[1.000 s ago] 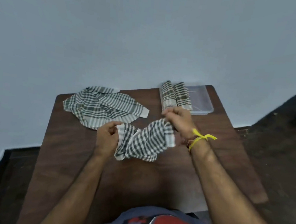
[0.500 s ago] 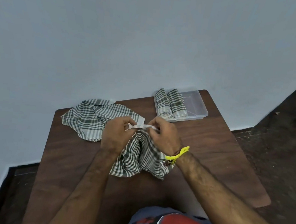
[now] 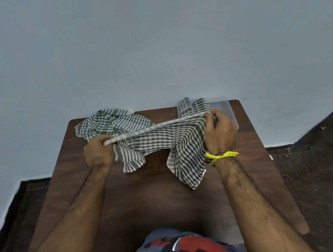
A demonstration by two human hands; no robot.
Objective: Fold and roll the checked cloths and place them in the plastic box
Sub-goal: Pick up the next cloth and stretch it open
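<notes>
- At the far left of the wooden table (image 3: 93,190), a second checked cloth (image 3: 104,125) lies crumpled near the wall, loose and untouched; it looks to be waiting its turn.
- The left hand (image 3: 98,153) has its fingers curled around one corner of the checked cloth being worked (image 3: 166,142), pinching the pale hem low over the table.
- Between the hands that hem is pulled into a taut line while the rest of the fabric sags onto the tabletop. My guess is he is stretching the edge to square the cloth up before folding.
- The right hand (image 3: 219,133), a yellow thread (image 3: 222,155) tied at its wrist, grips the opposite corner with fingers bunched tight, held higher and further back.
- Just behind that hand sits the plastic box (image 3: 230,110) at the table's far right corner, with two rolled cloths (image 3: 192,107) already standing in its left part, so there seems to be room beside them.
</notes>
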